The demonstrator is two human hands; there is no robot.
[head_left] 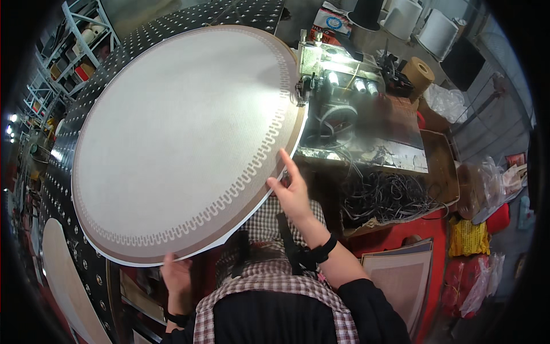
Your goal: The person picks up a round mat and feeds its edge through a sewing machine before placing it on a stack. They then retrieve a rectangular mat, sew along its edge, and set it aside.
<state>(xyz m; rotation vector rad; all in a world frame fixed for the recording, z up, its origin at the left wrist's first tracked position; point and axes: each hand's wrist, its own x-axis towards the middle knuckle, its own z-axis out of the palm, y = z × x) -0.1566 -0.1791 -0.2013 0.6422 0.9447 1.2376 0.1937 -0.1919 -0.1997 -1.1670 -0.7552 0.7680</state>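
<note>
A large oval mat (183, 132), pale grey with a brown border and a wavy pattern, lies tilted across the table. Along its near edge shows a white trim (229, 234). My right hand (293, 195) rests on the mat's right-hand border, thumb and forefinger spread; its other fingers are partly hidden. My left hand (176, 276) is at the near edge, its fingers smeared and partly covered by the rim. At the far right, the mat's rim meets a lit metal machine (338, 66), which looks like an edge-sewing machine.
The black table (189, 17) is studded with rollers or balls. Beside the machine stand a brown tape roll (419, 73), white cones (401, 20) and a cardboard box (447, 166) with tangled black strips (389, 198). Smaller mats (398, 281) lean at lower right; shelves (86, 34) stand far left.
</note>
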